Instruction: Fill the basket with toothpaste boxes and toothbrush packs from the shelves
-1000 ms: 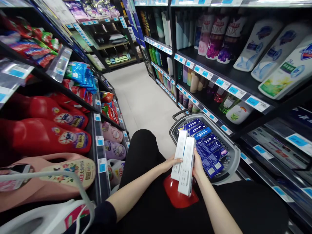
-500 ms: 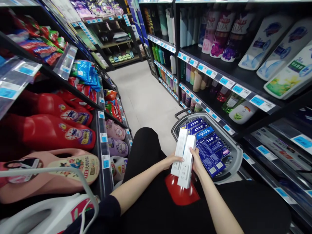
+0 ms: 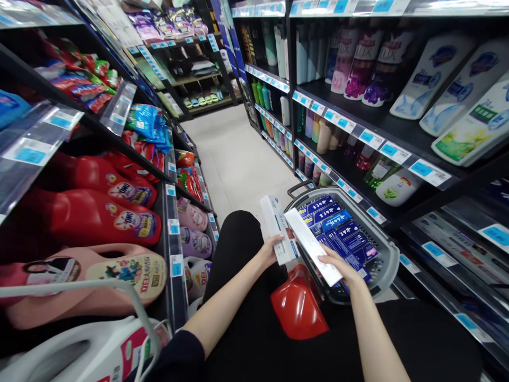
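Note:
My left hand point(image 3: 268, 251) grips a white toothpaste box point(image 3: 279, 229) with printing on its face, held tilted above my lap. In my right hand point(image 3: 339, 267) is a second white toothpaste box point(image 3: 309, 240), its plain side with fine print turned up. The two boxes are apart at their near ends and come close at the middle. Beneath and to the right stands a grey shopping basket point(image 3: 392, 265), where several blue toothpaste boxes point(image 3: 336, 218) lie in rows. My right hand and its box are over the basket's near left edge, covering part of it.
A shiny red seat-like surface point(image 3: 299, 313) shows between my black-trousered legs. Shelves with red detergent bottles point(image 3: 91, 212) and a pink bottle point(image 3: 91, 276) flank me on the left. Body wash bottles point(image 3: 421, 79) line the right shelves. Pale floor point(image 3: 222, 159) runs ahead between them.
The two white boxes, side by side before, have been drawn apart. The left one has turned to show its printed face; the right one has swung toward the basket.

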A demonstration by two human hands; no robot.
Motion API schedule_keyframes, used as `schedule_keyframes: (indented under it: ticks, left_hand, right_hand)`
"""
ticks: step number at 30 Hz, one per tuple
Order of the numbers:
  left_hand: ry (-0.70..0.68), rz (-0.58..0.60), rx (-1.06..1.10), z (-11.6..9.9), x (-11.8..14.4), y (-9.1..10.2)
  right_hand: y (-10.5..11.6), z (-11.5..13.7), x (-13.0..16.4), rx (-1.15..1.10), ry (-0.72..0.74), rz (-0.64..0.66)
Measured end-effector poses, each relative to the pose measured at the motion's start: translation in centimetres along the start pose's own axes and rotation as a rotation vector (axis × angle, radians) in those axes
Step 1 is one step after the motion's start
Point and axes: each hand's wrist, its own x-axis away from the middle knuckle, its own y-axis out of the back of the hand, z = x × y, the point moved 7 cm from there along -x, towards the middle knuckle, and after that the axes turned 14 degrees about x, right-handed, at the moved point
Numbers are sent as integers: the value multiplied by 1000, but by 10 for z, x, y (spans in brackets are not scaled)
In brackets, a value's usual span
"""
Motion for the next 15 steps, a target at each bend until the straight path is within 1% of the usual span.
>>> schedule_keyframes:
  ticks: [3, 6, 8, 11, 15]
  left_hand:
    - [59, 25, 95, -9, -3, 6]
    - [137, 42, 66, -4, -4, 13]
    - [176, 71, 13, 5, -4, 14]
    - [221, 139, -15, 16, -5, 12]
    - [248, 183, 14, 18, -5, 12]
  right_hand:
    - [22, -2, 8, 76, -13, 40]
    - [36, 1, 11, 185, 37, 18]
    - [41, 3, 11, 225, 66, 2]
    - [41, 5, 11, 226, 74, 27]
    - [42, 8, 12, 226, 87, 50]
